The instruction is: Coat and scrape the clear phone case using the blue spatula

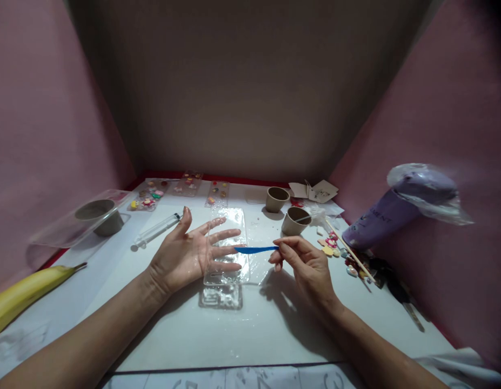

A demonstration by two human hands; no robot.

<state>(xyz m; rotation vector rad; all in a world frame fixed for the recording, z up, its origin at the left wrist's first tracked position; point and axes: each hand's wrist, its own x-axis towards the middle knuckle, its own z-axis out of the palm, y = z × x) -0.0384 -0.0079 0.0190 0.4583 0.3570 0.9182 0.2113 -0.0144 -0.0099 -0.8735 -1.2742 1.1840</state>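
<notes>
My left hand [179, 254] is turned palm up with its fingers spread apart. A clear, rectangular plastic case [232, 221] overlaps those fingers, which show through it; whether it rests on them I cannot tell. My right hand [309, 262] pinches the end of a blue plastic knife [256, 250], its narrow blade pointing left, with the tip by my left fingers. Just below the case lies another clear, moulded plastic piece [220, 297] on the white board [173, 335].
At the left are a banana [35, 292], a syringe [155, 232] and a grey pot [108, 219] under a clear lid [64, 229]. Small charms [147, 201] sit farther back. Two cups [277, 200], a stick [351, 251], brushes [400, 297] and a purple container [380, 216] stand or lie right.
</notes>
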